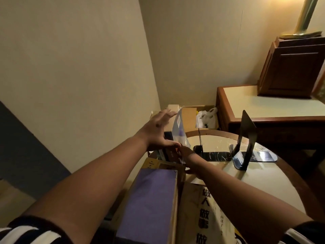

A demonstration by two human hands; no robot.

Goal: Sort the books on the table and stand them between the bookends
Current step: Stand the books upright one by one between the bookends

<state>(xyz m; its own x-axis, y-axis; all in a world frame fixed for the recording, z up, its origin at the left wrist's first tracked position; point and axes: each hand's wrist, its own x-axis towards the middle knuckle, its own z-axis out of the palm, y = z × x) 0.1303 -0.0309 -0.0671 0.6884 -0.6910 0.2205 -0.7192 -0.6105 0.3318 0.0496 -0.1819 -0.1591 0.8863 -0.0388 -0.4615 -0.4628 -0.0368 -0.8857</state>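
Spread left grip (158, 132) presses upright pale book (178, 132); right grip (189, 156) at its base, hold unclear.

I count two hands, a left hand (159, 132) and a right hand (187, 153). Two black bookends stand on the tabletop (263, 182): the thin bookend (198, 148) and the broad bookend (247, 129). At least four books show: purple book (151, 205), lettered book (204, 217), yellow book (151, 164), pale book (178, 132). The pile hides others. There is one white bag (206, 118).

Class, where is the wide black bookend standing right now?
Head view: the black bookend stands upright on the round table's right side, right of the edge-on bookend.
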